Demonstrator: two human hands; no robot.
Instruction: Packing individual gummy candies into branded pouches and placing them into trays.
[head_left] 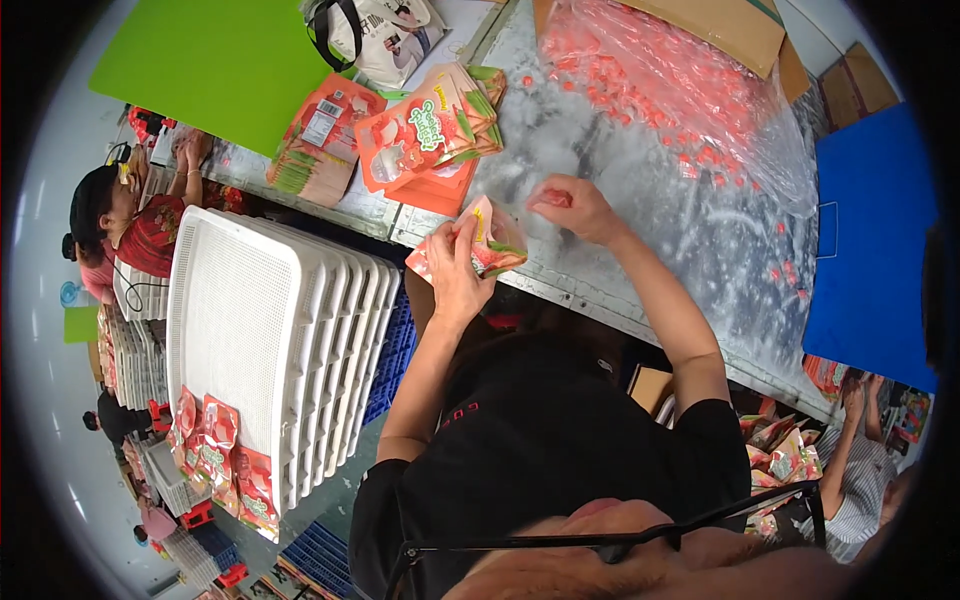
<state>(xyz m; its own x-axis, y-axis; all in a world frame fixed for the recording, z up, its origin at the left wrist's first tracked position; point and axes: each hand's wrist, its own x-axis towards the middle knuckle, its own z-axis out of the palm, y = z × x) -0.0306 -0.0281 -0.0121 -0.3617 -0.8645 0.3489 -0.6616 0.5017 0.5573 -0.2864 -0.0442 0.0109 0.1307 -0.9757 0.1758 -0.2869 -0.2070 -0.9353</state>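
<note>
My left hand grips a red-and-cream foil pouch with green on its lower part, held just off the near table edge. To the right of the pouch's mouth, my right hand is closed, and something red shows between its curled fingers, like the small red candies on the table. A stack of matching pouches lies beyond my left hand, with another pouch stack turned over beside it. Past my right hand, a clear plastic bag spills many small red candies onto the table.
White powder dusts the metal table. Stacked white perforated trays stand at left, with filled pouches on top. A green board, tote bag, cardboard box and blue panel surround the table. Other people work at both sides.
</note>
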